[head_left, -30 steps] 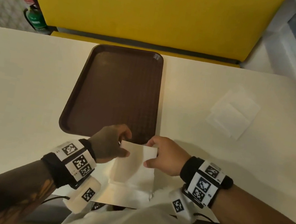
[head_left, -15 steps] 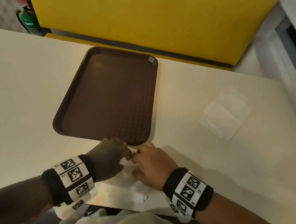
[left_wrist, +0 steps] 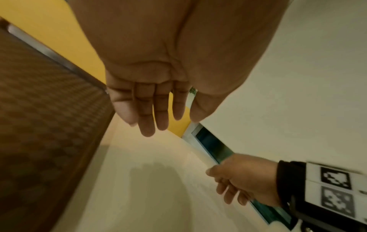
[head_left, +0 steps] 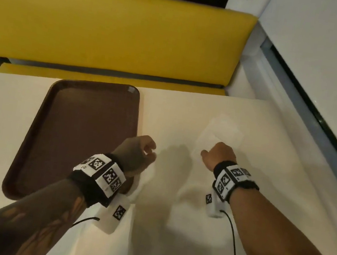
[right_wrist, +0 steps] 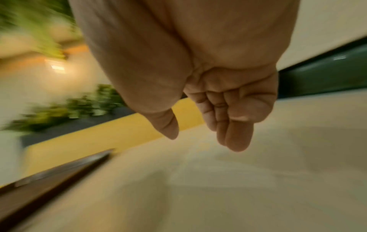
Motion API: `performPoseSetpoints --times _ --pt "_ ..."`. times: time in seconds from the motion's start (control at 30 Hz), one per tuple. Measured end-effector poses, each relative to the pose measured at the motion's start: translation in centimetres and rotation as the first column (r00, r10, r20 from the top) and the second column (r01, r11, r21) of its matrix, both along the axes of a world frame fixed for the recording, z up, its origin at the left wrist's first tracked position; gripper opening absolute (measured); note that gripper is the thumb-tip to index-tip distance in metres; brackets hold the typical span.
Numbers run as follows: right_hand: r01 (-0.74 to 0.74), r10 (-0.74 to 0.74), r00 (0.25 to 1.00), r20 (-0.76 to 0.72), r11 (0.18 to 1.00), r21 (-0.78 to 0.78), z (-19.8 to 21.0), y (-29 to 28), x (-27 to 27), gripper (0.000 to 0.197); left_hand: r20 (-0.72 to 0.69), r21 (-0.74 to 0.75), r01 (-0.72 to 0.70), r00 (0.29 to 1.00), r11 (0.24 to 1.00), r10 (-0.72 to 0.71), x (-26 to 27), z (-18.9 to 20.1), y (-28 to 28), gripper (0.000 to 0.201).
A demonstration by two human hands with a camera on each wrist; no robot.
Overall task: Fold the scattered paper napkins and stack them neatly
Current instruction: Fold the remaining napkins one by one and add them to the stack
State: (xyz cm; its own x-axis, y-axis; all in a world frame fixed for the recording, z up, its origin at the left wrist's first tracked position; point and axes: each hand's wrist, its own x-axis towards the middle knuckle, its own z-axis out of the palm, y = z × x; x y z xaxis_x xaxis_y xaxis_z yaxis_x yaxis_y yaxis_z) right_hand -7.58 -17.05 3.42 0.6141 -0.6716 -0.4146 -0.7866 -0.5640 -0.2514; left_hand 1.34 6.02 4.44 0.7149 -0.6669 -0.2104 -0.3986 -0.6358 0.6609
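Here the folded napkin (head_left: 137, 190) lies on the table (head_left: 271, 209) under and just behind the left hand (head_left: 134, 155), partly hidden by that wrist. A loose pile of napkins (head_left: 222, 129) lies just past the right hand (head_left: 219, 155), and whether the fingers touch it cannot be told from the head view. In the left wrist view the left fingers (left_wrist: 147, 109) hang nearly straight and relaxed, holding nothing, above the table beside the tray (head_left: 80, 135). In the right wrist view the right fingers (right_wrist: 230, 125) are likewise loose and lightly bent, holding nothing; that picture is blurred. The tray lies to the left of the left fingers, its near right corner under the left wrist. A yellow bench (head_left: 112, 30) stands beyond the table's far edge.
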Motion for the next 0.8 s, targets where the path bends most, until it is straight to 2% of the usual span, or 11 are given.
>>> performPoseSetpoints --times 0.1,0.2,0.3,0.4,0.47,0.53,0.6,0.63,0.7,0.73,0.8 --pt "0.227 -0.223 0.974 -0.050 0.969 0.097 -1.2 -4.5 -0.5 0.044 -0.080 0.043 -0.030 0.996 0.999 0.034 0.5 -1.0 -2.6 0.018" --pt "0.319 -0.314 0.947 -0.060 0.942 0.104 -2.3 -6.4 -0.5 0.061 -0.070 0.095 0.012 0.998 0.995 -0.005 0.4 -1.8 -4.2 0.024" --pt "0.241 -0.236 0.952 -0.195 0.971 -0.001 -3.4 -7.2 0.5 0.068 -0.081 0.104 0.026 0.997 0.994 -0.018 0.4 -2.4 -5.2 0.026" --pt "0.127 -0.129 0.962 -0.242 0.992 -0.024 -2.8 -6.9 1.0 0.048 -0.096 0.093 0.019 0.995 0.995 -0.010 0.5 -2.4 -5.8 0.026" --pt "0.087 -0.091 0.956 -0.279 0.996 -0.026 -2.5 -6.8 1.3 0.047 -0.097 0.080 0.016 0.995 0.997 -0.008 0.6 -2.3 -6.1 0.026" --pt "0.032 -0.038 0.935 -0.352 0.999 -0.024 -4.2 -7.6 1.5 0.052 -0.105 0.071 0.008 0.994 0.997 0.000 0.7 -2.2 -6.2 0.026" --pt "0.025 -0.032 0.951 -0.306 0.999 -0.027 -6.9 -8.7 1.9 0.064 -0.115 0.064 0.009 0.993 0.998 -0.001 1.0 -2.1 -6.3 0.026" --pt "0.065 -0.068 0.968 -0.243 0.998 -0.019 -6.9 -8.5 1.8 0.069 -0.113 0.054 0.010 0.994 0.998 -0.003 1.1 -2.0 -6.3 0.025" --pt "0.206 -0.205 0.978 -0.031 0.975 0.078 -5.1 -7.5 2.0 0.062 -0.109 0.028 0.006 0.994 1.000 -0.002 1.3 -1.6 -6.3 0.022" --pt "0.290 -0.301 0.953 0.038 0.940 0.178 -3.2 -6.2 2.1 0.055 -0.109 0.013 0.002 0.994 1.000 -0.001 1.3 -1.4 -6.4 0.021" --pt "0.318 -0.439 0.867 0.235 0.851 0.418 -1.3 -4.9 1.9 0.044 -0.116 -0.028 -0.015 0.993 0.999 0.011 1.4 -0.8 -6.5 0.025"
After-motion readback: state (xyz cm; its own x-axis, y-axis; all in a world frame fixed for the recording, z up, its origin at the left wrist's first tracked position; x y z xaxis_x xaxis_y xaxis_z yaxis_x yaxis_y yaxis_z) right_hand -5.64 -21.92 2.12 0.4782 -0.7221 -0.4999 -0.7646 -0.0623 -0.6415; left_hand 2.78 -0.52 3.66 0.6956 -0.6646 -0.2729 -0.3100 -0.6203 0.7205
